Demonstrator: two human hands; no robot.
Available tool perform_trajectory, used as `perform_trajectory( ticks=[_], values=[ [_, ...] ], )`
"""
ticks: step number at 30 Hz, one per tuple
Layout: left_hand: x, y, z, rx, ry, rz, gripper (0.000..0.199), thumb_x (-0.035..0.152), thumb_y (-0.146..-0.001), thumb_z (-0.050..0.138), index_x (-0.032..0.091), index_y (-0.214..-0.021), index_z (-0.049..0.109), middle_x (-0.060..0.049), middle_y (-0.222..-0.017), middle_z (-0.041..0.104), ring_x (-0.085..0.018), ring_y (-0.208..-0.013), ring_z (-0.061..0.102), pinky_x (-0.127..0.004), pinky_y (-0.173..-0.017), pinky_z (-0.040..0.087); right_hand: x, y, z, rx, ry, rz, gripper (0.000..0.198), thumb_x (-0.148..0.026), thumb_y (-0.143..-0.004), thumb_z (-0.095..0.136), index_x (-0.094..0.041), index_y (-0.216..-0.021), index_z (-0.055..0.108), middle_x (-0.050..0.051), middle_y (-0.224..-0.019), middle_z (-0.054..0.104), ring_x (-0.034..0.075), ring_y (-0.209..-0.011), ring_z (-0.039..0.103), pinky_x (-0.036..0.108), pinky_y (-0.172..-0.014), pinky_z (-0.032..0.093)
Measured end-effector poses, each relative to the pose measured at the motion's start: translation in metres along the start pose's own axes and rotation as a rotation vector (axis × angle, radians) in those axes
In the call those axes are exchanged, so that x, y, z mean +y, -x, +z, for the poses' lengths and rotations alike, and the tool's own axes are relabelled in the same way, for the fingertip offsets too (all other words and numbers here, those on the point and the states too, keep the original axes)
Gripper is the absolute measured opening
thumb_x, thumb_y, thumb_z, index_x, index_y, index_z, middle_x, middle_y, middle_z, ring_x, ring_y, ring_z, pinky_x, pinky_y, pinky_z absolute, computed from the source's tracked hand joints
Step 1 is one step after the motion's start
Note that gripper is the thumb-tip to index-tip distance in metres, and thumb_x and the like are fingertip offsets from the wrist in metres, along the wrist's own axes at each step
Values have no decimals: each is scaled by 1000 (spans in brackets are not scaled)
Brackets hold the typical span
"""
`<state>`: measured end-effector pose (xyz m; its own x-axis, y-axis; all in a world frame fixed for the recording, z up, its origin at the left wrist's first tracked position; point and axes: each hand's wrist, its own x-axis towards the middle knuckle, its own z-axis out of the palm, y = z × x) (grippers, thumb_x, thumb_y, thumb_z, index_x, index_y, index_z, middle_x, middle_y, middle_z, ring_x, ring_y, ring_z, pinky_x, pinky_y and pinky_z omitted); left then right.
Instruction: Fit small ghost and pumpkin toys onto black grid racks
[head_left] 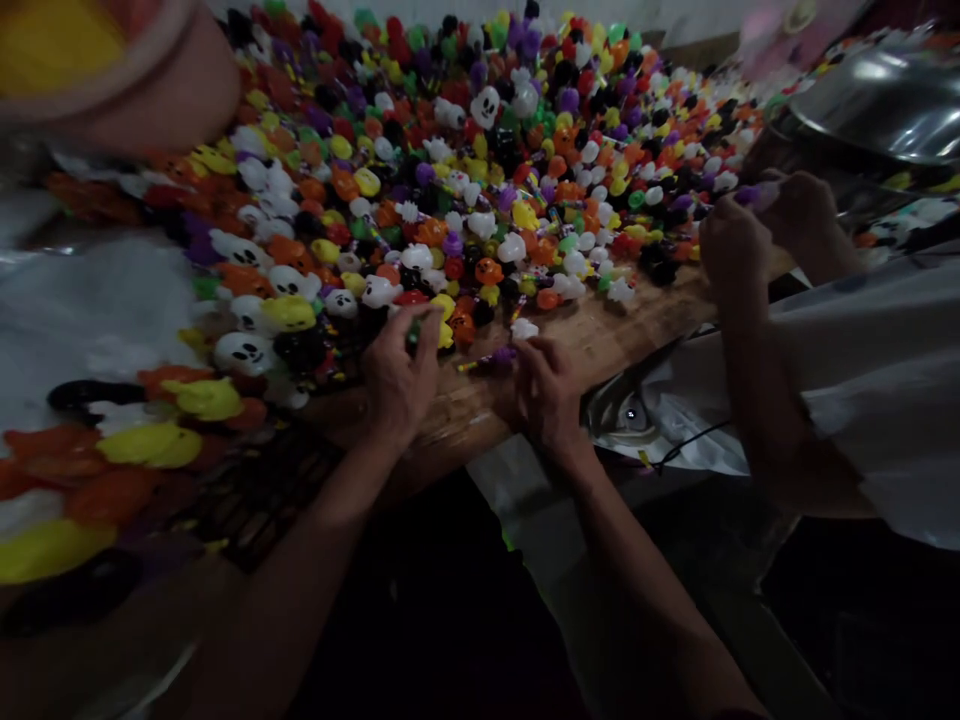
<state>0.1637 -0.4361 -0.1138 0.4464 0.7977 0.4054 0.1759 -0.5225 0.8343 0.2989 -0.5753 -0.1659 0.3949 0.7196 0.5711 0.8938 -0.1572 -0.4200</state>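
My right hand (551, 385) has its fingers closed at the purple end of a small figure-topped tube (496, 357); its patterned yellow tube points left, low over the table. Left of it, my left hand (397, 375) is curled with thumb and fingers together. A bit of dark green shows between them, too small and dim to name. A yellow plastic figure (444, 318) lies right beside those fingertips, and an orange pumpkin figure (463, 325) sits close by. Between my hands, a white figure (524, 328) rests just beyond the right fingers.
A big heap of small coloured plastic figures (480, 222) covers the wooden table (592, 345). Larger figures (150, 445) fill a dark crate (262, 490) at left. A pink tub (172, 90) stands upper left. At right, a co-worker's hands (739, 245) hold a purple piece near a metal bowl (885, 105).
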Motion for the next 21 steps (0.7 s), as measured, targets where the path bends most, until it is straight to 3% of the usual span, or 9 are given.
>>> perform_trajectory(
  ticks=[3, 6, 9, 12, 16, 18, 21],
  values=[
    [-18, 22, -2, -83, -240, -9, 30, 31, -90, 64, 17, -116, 68, -13, -112, 71, -29, -107, 67, -43, -97, 53, -25, -18, 1, -312, 129, -137, 33, -20, -96, 54, -18, -127, 67, 14, -126, 67, 29, -112, 56, 43, -99, 47],
    [-31, 31, 0, -151, -416, -7, 48, 14, -85, 57, 16, -133, 59, -17, -125, 66, -32, -118, 62, -50, -106, 50, -40, -32, 9, -496, 265, -85, 25, -22, -95, 59, -17, -116, 72, 15, -118, 70, 31, -111, 56, 43, -96, 44],
    [-35, 30, 3, -154, -426, 15, 51, 9, -84, 51, 16, -133, 59, -17, -128, 65, -31, -121, 60, -51, -111, 47, -40, -36, 16, -490, 257, -77, 23, -24, -93, 62, -19, -112, 74, 14, -116, 70, 30, -112, 56, 42, -95, 43],
    [-34, 20, 3, -122, -402, 18, 47, 8, -82, 52, 16, -127, 62, -14, -126, 65, -29, -121, 60, -45, -110, 48, -29, -40, 19, -394, 145, -90, 27, -21, -92, 60, -18, -115, 73, 14, -124, 67, 26, -109, 59, 38, -94, 44],
    [-22, -5, 5, -81, -463, 8, 37, 10, -89, 48, 15, -121, 65, -15, -126, 65, -32, -121, 58, -48, -111, 44, -23, -61, 18, -224, 199, 64, 33, -15, -99, 42, -15, -116, 71, 14, -119, 68, 24, -106, 60, 33, -92, 44],
    [-13, -18, 10, -133, -570, 2, 35, 17, -93, 51, 15, -126, 63, -15, -128, 66, -35, -123, 56, -51, -110, 44, -29, -75, 16, -247, 286, 76, 31, -21, -101, 43, -17, -116, 70, 13, -114, 70, 27, -106, 59, 39, -96, 42],
    [-4, -32, 21, -292, -744, 3, 35, 21, -96, 50, 14, -127, 62, -18, -127, 64, -38, -120, 58, -55, -104, 46, -41, -92, 17, -393, 389, 92, 29, -27, -102, 46, -18, -113, 71, 14, -110, 72, 31, -109, 57, 47, -101, 39]
  ],
)
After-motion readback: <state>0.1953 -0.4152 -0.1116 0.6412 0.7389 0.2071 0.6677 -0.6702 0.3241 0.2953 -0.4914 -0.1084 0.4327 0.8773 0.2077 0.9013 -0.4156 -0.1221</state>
